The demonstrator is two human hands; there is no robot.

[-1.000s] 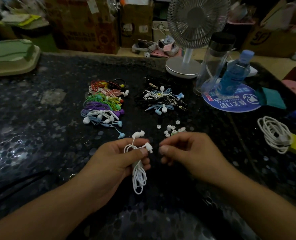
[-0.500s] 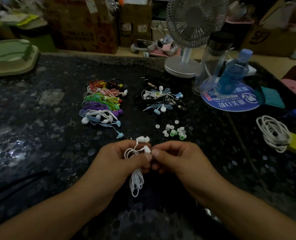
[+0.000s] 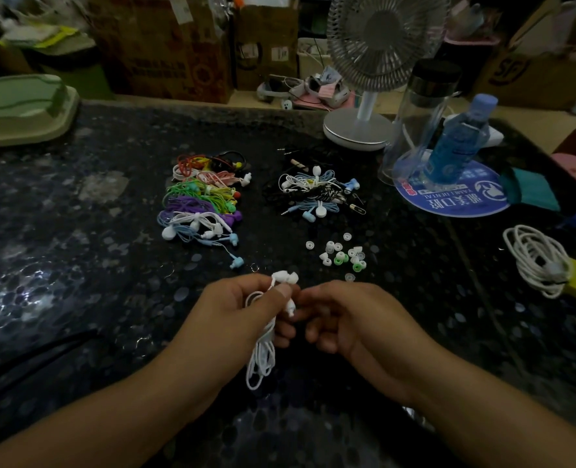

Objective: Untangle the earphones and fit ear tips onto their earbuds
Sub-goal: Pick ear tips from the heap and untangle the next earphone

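Fingers of the left hand (image 3: 242, 319) curl around a bundled white earphone set (image 3: 263, 346), its cord loops hanging below the palm over the dark table (image 3: 77, 298). One earbud (image 3: 284, 277) pokes above the thumb; the right hand (image 3: 350, 319) pinches at the other earbud (image 3: 290, 307). Loose ear tips (image 3: 342, 255) lie just beyond.
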